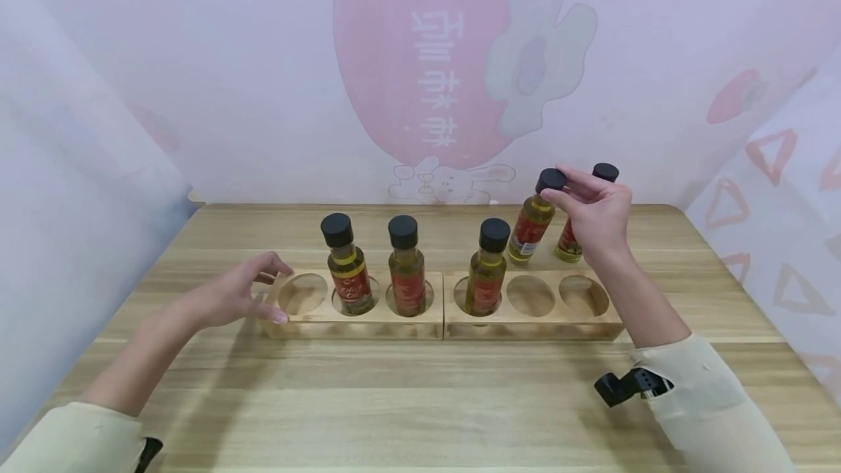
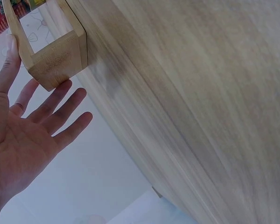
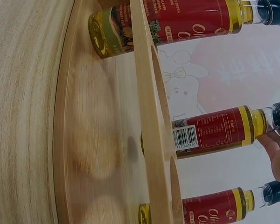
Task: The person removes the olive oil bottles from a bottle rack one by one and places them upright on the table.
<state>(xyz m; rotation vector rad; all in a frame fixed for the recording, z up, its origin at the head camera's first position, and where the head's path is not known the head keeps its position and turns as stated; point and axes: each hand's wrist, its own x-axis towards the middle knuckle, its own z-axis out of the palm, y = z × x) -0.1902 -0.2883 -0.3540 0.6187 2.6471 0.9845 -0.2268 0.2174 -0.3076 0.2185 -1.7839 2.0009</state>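
My left hand (image 1: 226, 294) spans the left end of the left wooden rack (image 1: 368, 331); its thumb is at the front edge and its fingers at the back corner. Behind the right wooden rack (image 1: 539, 331), my right hand (image 1: 594, 214) pinches the black cap of an olive oil bottle (image 1: 531, 228). That bottle leans slightly and shows a barcode on its red label in the right wrist view. Another olive oil bottle (image 1: 568, 243) stands at the back right, partly hidden by the right hand.
Two bottles, one mid-slot (image 1: 351, 287) and one right-slot (image 1: 407, 287), stand in the left rack. A third bottle (image 1: 486, 287) occupies the right rack's left hole. Both racks meet end to end on the wooden table (image 1: 420, 400). A printed curtain (image 1: 263, 93) hangs behind.
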